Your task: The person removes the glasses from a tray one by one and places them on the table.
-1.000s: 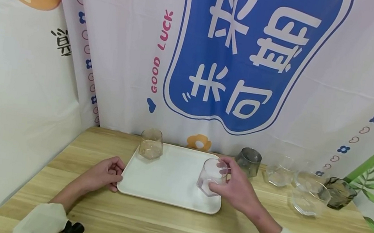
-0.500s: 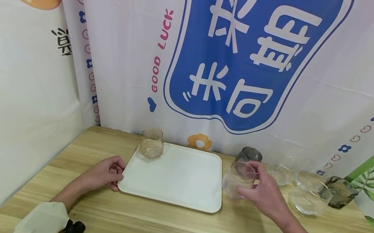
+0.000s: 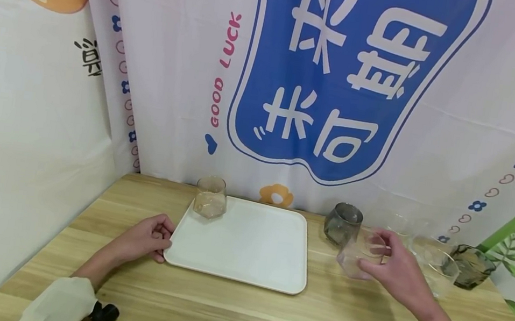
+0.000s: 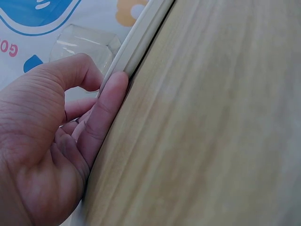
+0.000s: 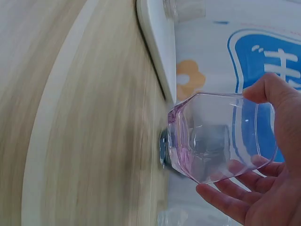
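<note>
My right hand [image 3: 400, 271] grips a clear, pink-tinted glass [image 5: 202, 136] between thumb and fingers. It holds the glass above the table, right of the white tray [image 3: 246, 246]. In the right wrist view the glass's faceted base is apart from the wood. My left hand [image 3: 144, 239] pinches the tray's left edge; in the left wrist view its fingertips [image 4: 115, 87] are against the rim. An amber-tinted glass [image 3: 211, 198] stands on the tray's far left corner. Just behind the held glass is a dark grey glass [image 3: 343, 225].
Several clear glasses [image 3: 441, 268] stand at the right, partly hidden by my right hand. A smoky dark glass [image 3: 470, 269] sits beyond them near the right edge. A printed cloth [image 3: 183, 91] hangs along the back of the wooden table [image 3: 199, 305].
My right hand has carried the pink-tinted glass from over the tray's right side to the right, past the dark grey glass's front. The left hand and tray have stayed put.
</note>
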Demonstrator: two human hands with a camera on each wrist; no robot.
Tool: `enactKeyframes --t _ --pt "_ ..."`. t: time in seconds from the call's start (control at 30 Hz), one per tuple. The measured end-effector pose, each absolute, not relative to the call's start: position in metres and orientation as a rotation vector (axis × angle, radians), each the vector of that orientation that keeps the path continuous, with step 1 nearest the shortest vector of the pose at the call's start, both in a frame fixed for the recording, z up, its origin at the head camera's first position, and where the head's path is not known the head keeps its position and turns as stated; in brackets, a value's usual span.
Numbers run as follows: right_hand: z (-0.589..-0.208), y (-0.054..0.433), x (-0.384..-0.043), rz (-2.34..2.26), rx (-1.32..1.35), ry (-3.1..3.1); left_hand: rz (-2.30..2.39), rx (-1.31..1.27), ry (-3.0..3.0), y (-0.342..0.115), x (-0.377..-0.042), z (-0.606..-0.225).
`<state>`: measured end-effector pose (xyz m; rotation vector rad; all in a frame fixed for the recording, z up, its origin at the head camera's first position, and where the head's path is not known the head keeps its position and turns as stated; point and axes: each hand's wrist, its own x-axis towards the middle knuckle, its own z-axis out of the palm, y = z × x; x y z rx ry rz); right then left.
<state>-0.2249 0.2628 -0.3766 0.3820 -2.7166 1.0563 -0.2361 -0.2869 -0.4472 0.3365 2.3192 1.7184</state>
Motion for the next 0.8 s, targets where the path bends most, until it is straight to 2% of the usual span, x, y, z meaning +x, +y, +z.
enactKeyframes --t 0.8 --pt "-0.392 0.316 -0.231 0.98 0.239 -2.719 1.712 0.346 2.333 -0.286 -0.236 -0.447"
